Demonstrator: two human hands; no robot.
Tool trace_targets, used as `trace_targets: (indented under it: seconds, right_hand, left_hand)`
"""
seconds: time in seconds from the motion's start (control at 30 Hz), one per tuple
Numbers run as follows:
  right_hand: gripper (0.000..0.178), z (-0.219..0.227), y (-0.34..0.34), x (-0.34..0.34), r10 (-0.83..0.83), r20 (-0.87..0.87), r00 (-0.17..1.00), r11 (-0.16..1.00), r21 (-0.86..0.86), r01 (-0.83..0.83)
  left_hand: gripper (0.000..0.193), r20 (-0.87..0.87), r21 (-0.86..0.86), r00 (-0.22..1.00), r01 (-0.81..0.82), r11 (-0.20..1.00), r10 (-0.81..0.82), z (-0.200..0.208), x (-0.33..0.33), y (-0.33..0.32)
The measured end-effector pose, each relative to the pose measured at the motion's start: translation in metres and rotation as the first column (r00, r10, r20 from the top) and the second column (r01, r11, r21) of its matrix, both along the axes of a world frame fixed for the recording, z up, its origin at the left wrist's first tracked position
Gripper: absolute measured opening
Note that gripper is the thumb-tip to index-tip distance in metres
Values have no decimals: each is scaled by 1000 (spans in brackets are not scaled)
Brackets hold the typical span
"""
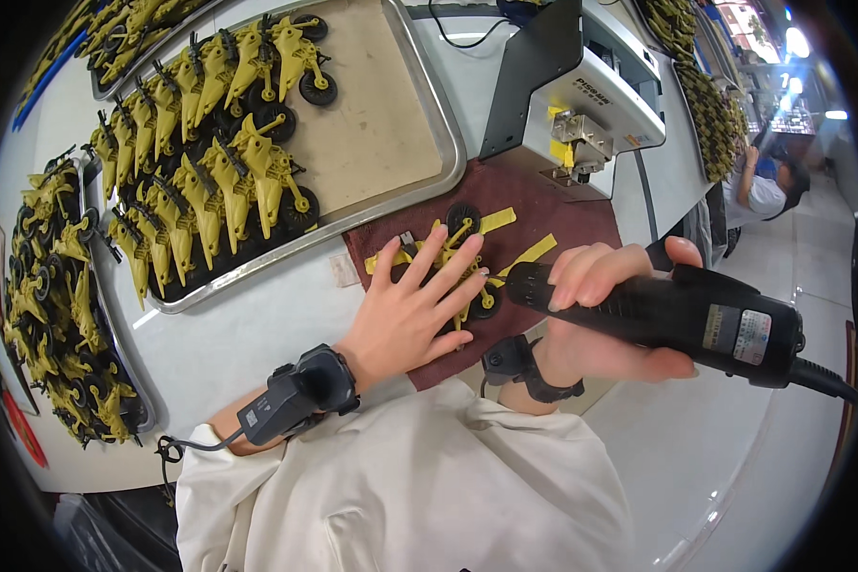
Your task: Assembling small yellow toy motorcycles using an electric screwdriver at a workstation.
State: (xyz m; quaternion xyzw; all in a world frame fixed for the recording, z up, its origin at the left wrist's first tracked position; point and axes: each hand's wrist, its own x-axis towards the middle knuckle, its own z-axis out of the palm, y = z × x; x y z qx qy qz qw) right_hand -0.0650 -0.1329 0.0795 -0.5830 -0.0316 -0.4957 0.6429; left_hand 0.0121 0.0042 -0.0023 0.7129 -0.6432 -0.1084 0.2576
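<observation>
Toy motorbikes (pixel 484 302), yellow-and-black, partly hidden, lie on maroon cloth (pixel 567 214) under left hand (pixel 405 315), fingers spread wide. Right hand (pixel 593 273) has full grip round corded black power tool (pixel 677 319). Motorbikes probably light, stiff plastic, slim parts fragile; best held by bodies.

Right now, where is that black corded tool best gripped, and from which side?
Probably around its long barrel, from the near side, like the right hand: the black tool lies crosswise, slotted tip left, cable right, so this avoids both ends.
</observation>
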Motion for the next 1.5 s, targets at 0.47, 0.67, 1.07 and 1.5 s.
trace_targets:
  seconds: [0.47, 0.67, 1.07, 1.5]
  right_hand:
    - [85, -25, -7, 5, -39, -215, 976, 999, 23, 45]
    - [74, -28, -4, 10, 28, -220, 975, 989, -137, -60]
    - [71, 35, -77, 45, -643, -187, 743, 763, -235, 602]
    - [95, -10, 7, 14, 217, -31, 976, 965, -143, -219]
  left_hand:
    - [62, 5, 2, 1000, 28, 1000, -28, 2, 2, -2]
    - [55, -32, 22, 996, 79, 997, -79, 0, 6, -9]
    - [65, -33, -14, 998, 54, 998, -54, -1, 2, -4]
    - [49, -53, -67, 998, 36, 997, -39, -5, 6, -3]
